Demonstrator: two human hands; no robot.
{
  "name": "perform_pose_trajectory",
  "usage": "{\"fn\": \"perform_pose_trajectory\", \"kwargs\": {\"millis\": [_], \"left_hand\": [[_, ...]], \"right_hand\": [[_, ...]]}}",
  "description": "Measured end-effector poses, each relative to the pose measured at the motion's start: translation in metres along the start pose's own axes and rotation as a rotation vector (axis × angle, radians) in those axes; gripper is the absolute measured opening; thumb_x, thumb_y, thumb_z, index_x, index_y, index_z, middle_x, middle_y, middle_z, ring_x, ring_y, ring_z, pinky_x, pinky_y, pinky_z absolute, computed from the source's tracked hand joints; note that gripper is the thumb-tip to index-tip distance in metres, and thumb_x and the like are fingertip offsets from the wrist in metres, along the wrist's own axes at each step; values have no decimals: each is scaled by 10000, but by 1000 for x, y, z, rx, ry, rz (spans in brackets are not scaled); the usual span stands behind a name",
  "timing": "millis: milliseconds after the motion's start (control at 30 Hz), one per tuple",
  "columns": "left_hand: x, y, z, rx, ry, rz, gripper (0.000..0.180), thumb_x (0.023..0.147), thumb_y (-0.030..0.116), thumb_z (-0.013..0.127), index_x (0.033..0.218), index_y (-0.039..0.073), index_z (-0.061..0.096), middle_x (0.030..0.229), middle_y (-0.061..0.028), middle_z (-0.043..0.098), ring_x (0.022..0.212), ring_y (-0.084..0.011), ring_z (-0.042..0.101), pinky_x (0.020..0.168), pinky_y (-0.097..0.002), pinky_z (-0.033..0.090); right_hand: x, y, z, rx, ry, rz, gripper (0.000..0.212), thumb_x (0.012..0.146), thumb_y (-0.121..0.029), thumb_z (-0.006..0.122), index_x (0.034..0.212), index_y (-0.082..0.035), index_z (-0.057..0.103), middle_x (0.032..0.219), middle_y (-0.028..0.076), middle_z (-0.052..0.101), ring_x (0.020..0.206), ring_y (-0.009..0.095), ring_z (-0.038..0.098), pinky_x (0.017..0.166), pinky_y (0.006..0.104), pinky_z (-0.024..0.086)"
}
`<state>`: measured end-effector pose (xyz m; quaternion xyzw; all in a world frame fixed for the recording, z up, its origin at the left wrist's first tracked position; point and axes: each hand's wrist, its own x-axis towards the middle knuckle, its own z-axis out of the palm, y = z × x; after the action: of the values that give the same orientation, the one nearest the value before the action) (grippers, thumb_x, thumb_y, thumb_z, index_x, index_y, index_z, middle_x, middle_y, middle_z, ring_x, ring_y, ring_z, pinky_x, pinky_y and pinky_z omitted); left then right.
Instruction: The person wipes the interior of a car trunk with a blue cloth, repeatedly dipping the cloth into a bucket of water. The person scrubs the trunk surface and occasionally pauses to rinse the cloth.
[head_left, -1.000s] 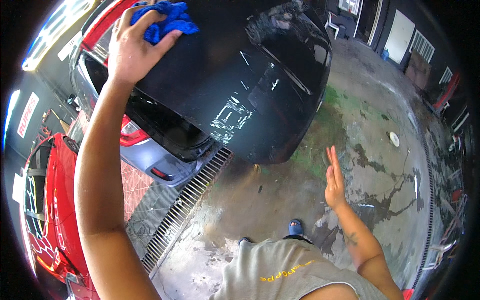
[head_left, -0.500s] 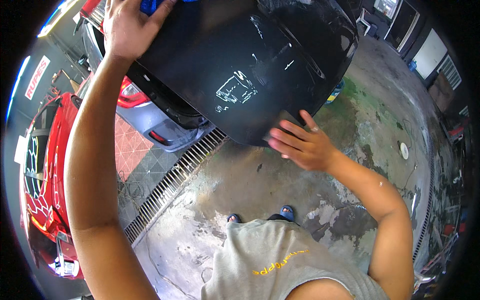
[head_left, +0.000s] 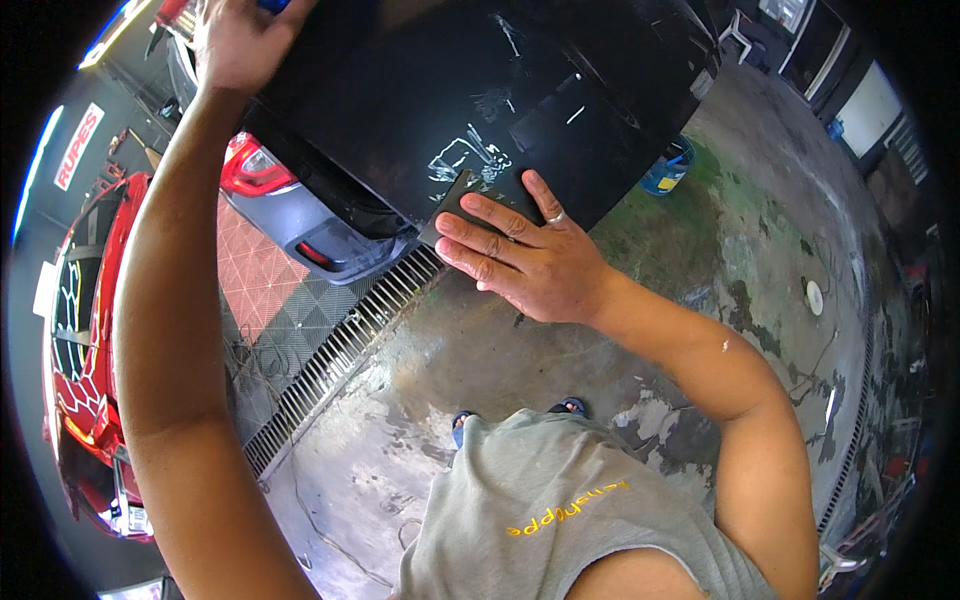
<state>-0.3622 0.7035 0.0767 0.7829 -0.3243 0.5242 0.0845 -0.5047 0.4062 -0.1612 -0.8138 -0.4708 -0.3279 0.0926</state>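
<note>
My right hand (head_left: 525, 250) lies on the near edge of a black car body panel (head_left: 350, 110), its fingers spread over a dark, flat rectangular sheet (head_left: 455, 195). The sheet's left corner sticks out past the fingertips, and the thumb is mostly hidden. White streaks (head_left: 470, 155) mark the panel just beyond the sheet. At the upper left, my left hand (head_left: 245, 45) is by the panel's left edge. A bit of something blue (head_left: 272, 4) shows between its thumb and fingers. The top of the picture cuts off its fingertips.
Behind the panel's left edge is a grey-blue car rear (head_left: 345, 250) with a red tail light (head_left: 260, 165). A red car (head_left: 95, 370) stands far left. A floor drain grate (head_left: 345, 355) runs below. Right of the panel stands a blue bucket (head_left: 668, 170) on wet, patchy concrete (head_left: 740, 290).
My right hand has slid left along the panel with the dark sheet. My left hand has shifted slightly up and left, and less of the blue thing shows.
</note>
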Motion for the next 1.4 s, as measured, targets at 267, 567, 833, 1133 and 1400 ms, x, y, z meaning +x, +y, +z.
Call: {"fn": "perform_pose_trajectory", "kwargs": {"millis": [267,567,833,1133,1400], "left_hand": [[-6,-49,8,122,124,42,436,953,421,858,1323,209,766,1369,-210,659,1277,-404,668,1107,-501,519],[-6,-35,9,93,71,21,447,936,349,895,1325,163,778,1357,-186,666,1291,-366,668,1128,-488,509],[0,-32,6,-3,-18,219,327,840,314,945,1080,125,827,1292,-113,717,1195,-354,710,1027,-468,566],[-5,-32,5,45,15,202,316,841,342,932,1061,151,809,1328,-95,692,1252,-381,661,1057,-511,546],[9,-3,7,-5,38,232,301,842,263,931,1074,119,805,1336,-122,696,1247,-385,666,1073,-500,531]], "right_hand": [[-56,3,12,-87,23,55,686,997,-389,687,1646,-231,527,1794,-25,375,1682,203,278,1347,676,99],[-176,4,-4,-82,-60,921,613,1165,-439,470,1711,-164,420,1776,92,399,1660,324,320,1350,601,152],[-48,-31,4,240,731,1110,544,1205,-312,430,1638,17,453,1693,254,465,1587,415,426,1323,486,291],[5,-114,64,59,457,1009,656,1172,-369,441,1722,-34,316,1808,203,272,1685,376,239,1344,612,149],[-47,74,23,174,740,1154,579,1192,-317,455,1659,19,392,1694,284,443,1606,400,400,1339,496,277]]}}
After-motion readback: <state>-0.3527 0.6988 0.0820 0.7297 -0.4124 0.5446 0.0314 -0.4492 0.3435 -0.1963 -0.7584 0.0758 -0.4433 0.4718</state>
